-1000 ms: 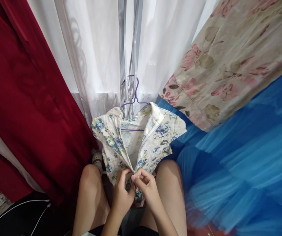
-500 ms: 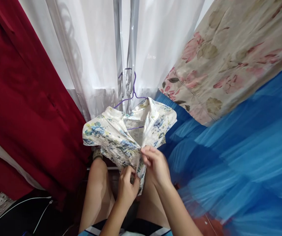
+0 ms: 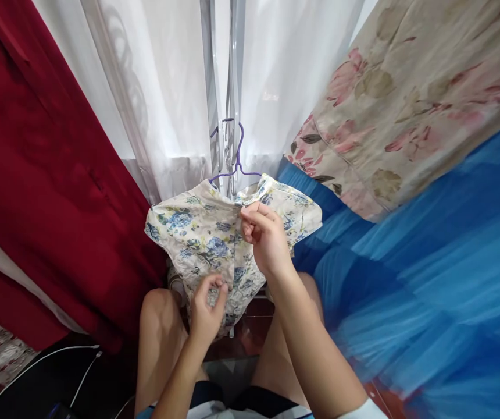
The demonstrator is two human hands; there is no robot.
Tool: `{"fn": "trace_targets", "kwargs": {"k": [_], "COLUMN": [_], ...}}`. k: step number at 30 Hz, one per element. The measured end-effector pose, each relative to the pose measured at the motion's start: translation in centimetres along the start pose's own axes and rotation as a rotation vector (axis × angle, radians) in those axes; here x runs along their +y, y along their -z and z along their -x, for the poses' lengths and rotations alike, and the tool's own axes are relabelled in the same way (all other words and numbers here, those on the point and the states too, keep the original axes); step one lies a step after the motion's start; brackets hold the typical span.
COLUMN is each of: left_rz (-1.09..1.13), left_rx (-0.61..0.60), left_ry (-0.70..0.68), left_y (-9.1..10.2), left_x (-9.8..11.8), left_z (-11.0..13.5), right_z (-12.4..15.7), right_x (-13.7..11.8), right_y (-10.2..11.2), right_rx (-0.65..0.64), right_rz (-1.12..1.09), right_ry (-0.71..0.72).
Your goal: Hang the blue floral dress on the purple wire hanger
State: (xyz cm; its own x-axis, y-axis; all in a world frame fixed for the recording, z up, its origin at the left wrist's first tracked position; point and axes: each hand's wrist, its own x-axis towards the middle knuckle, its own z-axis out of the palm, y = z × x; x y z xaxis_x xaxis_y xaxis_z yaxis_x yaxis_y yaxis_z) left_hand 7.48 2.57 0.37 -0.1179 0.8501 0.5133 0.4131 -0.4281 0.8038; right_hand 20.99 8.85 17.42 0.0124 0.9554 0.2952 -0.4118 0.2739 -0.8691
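A white blouse with blue and yellow flowers hangs on a purple hanger in front of me. Its neckline is closed at the top. My right hand is pinched at the top of the front opening, on what looks like the zipper pull, mostly covered by the fingertips. Lower down, my left hand has thumb and forefinger curled together at the front seam, on the blouse cloth. The hem hangs between my knees.
White curtains and grey straps hang behind the hanger. Red cloth drapes on the left. A beige floral cloth and blue tulle fill the right side. A black object with white edging lies at lower left.
My right hand has moved up the front to the neckline, and the V-shaped opening has closed. My left hand has shifted up and left; the blouse front now lies flatter.
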Motion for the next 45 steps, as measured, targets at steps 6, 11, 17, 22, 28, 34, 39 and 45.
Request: {"fn": "trace_targets", "kwargs": {"k": [6,11,17,22,28,34,39,45], "left_rz": [-0.065,-0.143,-0.054,-0.153,-0.159,-0.116,-0.036,-0.030], "left_rx": [0.009,0.022,0.410,0.338,0.166,0.141,0.116,0.176], "left_ry": [-0.455,-0.556,-0.449,-0.487,-0.508,-0.498,-0.431,-0.440], "left_y": [3.0,2.8,4.3,4.9,3.6,3.7,3.5,2.9], "left_x": [9.1,11.6,10.8,11.7,11.2,11.1,10.8,11.3], "left_z": [-12.1,-15.2,-16.5,-16.9,-15.1,-14.7,-14.4,-14.5], "right_z": [0.9,0.4,0.6,1.1,-0.1,-0.8,-0.5,0.0], "right_x": [-0.6,0.6,4.2,4.8,1.9,2.2,2.3,1.6], "right_y": [-0.2,0.3,1.2,1.8,0.2,-0.3,-0.1,0.4], "right_rx": [-0.063,-0.079,-0.027,-0.100,-0.189,-0.098,-0.147,-0.201], "right_rz": [0.098,0.200,0.385,0.368,0.331,0.437,0.425,0.344], "right_ry": [0.125,0.198,0.232,0.113,0.208,0.324,0.312,0.273]}}
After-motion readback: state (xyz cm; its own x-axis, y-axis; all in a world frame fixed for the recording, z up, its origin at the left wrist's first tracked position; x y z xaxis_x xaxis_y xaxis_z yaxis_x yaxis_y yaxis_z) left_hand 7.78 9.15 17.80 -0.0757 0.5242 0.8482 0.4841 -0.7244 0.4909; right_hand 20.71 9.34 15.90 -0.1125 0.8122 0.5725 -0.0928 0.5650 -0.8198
